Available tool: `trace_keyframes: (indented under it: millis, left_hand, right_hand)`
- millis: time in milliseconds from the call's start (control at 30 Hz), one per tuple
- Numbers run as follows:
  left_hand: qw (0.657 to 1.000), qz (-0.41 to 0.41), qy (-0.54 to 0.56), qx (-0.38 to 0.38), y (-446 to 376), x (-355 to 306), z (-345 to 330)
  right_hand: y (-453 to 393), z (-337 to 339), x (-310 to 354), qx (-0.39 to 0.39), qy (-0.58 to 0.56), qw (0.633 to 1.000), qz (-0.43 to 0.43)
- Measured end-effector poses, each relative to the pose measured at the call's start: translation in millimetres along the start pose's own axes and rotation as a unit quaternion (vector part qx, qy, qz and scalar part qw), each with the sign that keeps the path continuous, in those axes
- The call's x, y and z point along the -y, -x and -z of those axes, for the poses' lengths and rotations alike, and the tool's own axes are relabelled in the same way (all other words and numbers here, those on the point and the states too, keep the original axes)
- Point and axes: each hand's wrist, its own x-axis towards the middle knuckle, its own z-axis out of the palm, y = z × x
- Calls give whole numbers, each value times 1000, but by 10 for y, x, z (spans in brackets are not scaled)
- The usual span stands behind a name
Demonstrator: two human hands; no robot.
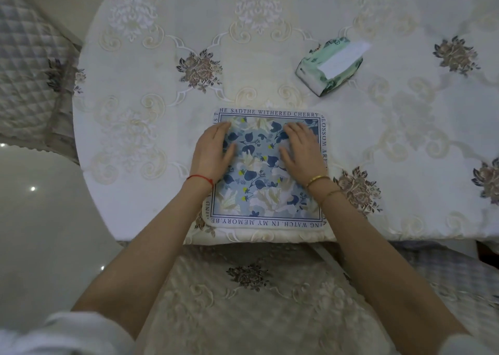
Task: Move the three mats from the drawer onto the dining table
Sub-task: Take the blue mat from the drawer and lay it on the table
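A square mat [266, 190] with blue and white flowers and a lettered border lies flat on the round dining table [270, 57], near its front edge. My left hand [214, 153] rests palm down on the mat's left part, fingers straight. My right hand [303, 150] presses flat on its right part in the same way. Only one mat surface shows; I cannot tell whether others lie under it. The drawer is out of view.
A green pack of tissues [330, 64] lies on the embroidered cream tablecloth, behind and right of the mat. A quilted chair cushion [27, 65] stands at the left. The cloth hangs down in front over a chair [445, 273] with checked fabric. Glossy floor [40, 219] lies lower left.
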Motion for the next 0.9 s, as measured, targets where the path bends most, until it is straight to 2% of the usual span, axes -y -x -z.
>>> trace_keyframes:
  millis: [133, 233, 467, 767, 833, 900]
  left_hand:
    - [994, -93, -40, 47, -481, -61, -135]
    - [988, -120, -55, 79, -650, -47, -247]
    - [988, -118, -76, 68, -621, 124, -352]
    - [991, -69, -100, 55, -437, 281, -199]
    - [993, -45, -94, 60, -381, 278, -162]
    - [992, -58, -88, 71, -276, 239, -129]
  right_hand:
    - [-383, -126, 116, 27, 19, 999, 32]
    - [-557, -222, 141, 47, 47, 997, 44]
    - [-465, -173, -150, 57, 47, 996, 58]
    - [-117, 99, -650, 34, 33, 998, -41]
    - [-35, 136, -678, 30, 33, 997, -62]
    - [45, 162, -614, 32, 24, 997, -59]
